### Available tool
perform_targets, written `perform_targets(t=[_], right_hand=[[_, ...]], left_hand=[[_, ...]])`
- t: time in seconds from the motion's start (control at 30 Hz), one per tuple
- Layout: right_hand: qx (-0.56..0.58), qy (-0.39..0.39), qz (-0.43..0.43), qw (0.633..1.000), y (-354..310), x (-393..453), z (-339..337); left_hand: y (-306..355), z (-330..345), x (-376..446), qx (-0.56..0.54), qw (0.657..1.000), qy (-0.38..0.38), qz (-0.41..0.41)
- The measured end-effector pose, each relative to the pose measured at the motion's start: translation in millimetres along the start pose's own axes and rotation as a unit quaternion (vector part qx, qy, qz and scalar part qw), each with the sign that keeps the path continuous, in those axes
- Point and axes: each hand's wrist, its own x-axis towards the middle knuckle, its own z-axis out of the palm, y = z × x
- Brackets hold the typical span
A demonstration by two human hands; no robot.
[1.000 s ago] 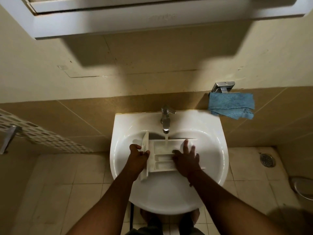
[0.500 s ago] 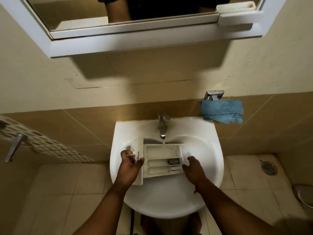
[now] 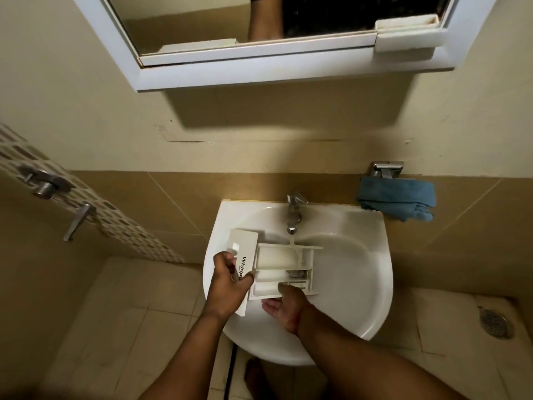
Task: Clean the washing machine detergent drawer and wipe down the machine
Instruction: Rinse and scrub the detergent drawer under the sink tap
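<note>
The white detergent drawer (image 3: 284,262) lies across the white wash basin (image 3: 360,272), its compartments facing up under the running tap (image 3: 293,216). A thin stream of water falls onto its far edge. My left hand (image 3: 227,287) grips the drawer's front panel, thumb over the printed brand name. My right hand (image 3: 284,307) is at the drawer's near edge, palm up, thumb on the rim and fingers beneath it. A blue cloth (image 3: 396,199) hangs folded on a metal wall holder to the right of the basin.
A white-framed mirror cabinet (image 3: 259,64) hangs above the basin. A metal shower fitting (image 3: 46,183) sticks out of the mosaic strip on the left wall. A floor drain (image 3: 496,323) sits in the tiled floor at the right.
My right hand has left the compartments and moved to the drawer's near edge, turning palm up. The front panel has tilted to show its face. The view has tilted up to show more mirror.
</note>
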Motion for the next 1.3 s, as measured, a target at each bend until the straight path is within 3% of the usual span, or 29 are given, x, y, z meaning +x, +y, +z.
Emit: perform_targets(t=[0.2,0.43,0.5,0.6,0.87,1.07,1.2,1.3], right_hand=[[0.026,0.030,-0.060,0.997,12.7,-9.9,-2.5],[0.031,0.012,-0.105,0.994,19.6,-38.6,8.2],[0.028,0.024,-0.136,0.990,17.6,-41.2,12.0],[-0.019,0.042,-0.198,0.979,14.5,-41.0,11.1],[-0.141,0.076,-0.295,0.942,16.3,-49.9,7.1],[-0.236,0.098,-0.335,0.907,3.6,-52.3,10.5],[-0.412,0.173,-0.343,0.826,-22.2,-39.9,-0.4],[-0.502,0.185,-0.322,0.781,-35.5,-32.8,-5.4]], left_hand=[[-1.4,-0.7,-15.4,-0.015,1.000,-0.008,0.007],[-9.4,-6.1,-23.4,-0.003,0.992,0.117,0.052],[-5.1,-9.2,-19.4,-0.028,0.990,0.134,0.032],[-1.7,-16.6,-6.3,-0.048,0.991,0.126,-0.005],[0.7,-25.3,7.5,-0.036,0.993,0.115,-0.005],[2.5,-41.9,23.4,-0.038,0.996,0.082,0.002],[5.0,-50.1,37.5,-0.050,0.998,-0.002,-0.029],[1.4,-47.1,49.0,-0.046,0.987,-0.120,-0.098]])
